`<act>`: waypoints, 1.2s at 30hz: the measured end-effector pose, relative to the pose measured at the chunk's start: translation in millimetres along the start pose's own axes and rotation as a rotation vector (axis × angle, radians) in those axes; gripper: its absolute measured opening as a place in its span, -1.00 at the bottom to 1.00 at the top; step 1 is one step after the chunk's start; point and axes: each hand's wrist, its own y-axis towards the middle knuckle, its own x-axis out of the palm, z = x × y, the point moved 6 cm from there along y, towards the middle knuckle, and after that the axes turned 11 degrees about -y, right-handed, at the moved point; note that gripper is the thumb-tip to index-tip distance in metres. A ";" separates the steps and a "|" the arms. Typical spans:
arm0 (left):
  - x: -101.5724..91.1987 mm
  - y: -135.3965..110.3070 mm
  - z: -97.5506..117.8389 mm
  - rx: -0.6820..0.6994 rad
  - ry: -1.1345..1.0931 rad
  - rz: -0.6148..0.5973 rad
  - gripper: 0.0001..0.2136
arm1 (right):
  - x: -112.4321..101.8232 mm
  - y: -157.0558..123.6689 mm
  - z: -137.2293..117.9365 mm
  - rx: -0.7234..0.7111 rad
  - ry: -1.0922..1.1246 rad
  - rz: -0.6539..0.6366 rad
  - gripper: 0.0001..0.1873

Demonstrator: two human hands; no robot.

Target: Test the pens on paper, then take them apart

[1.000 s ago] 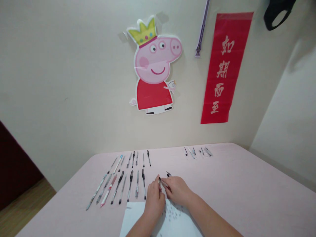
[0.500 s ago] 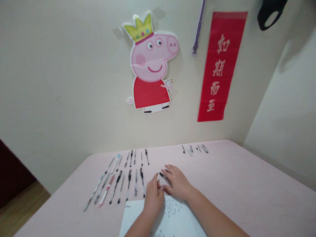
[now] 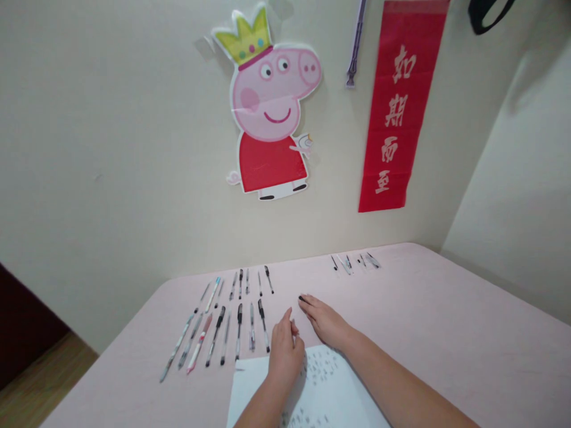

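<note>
My right hand reaches forward over the pink table, its fingertips on a small black pen cap. Most of the cap is covered by the fingers. Closer to me, my left hand is curled above the top edge of a sheet of paper covered with handwriting. Its index finger points forward while the thumb and other fingers close together; whatever they hold is hidden. Just left of this hand lies a black-capped pen, the last in the nearer row.
Two rows of pens lie on the left of the table, including a pink pen. Several pen parts rest near the wall. A pig cutout and a red banner hang on the wall.
My right hand has drawn apart from my left, with the black cap at its fingertips. The view has shifted slightly, so the pens and paper appear further right.
</note>
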 end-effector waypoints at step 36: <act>6.3 -0.3 2.0 -0.028 0.009 -0.092 -0.49 | 4.0 110.2 118.3 0.375 -0.318 0.078 -0.49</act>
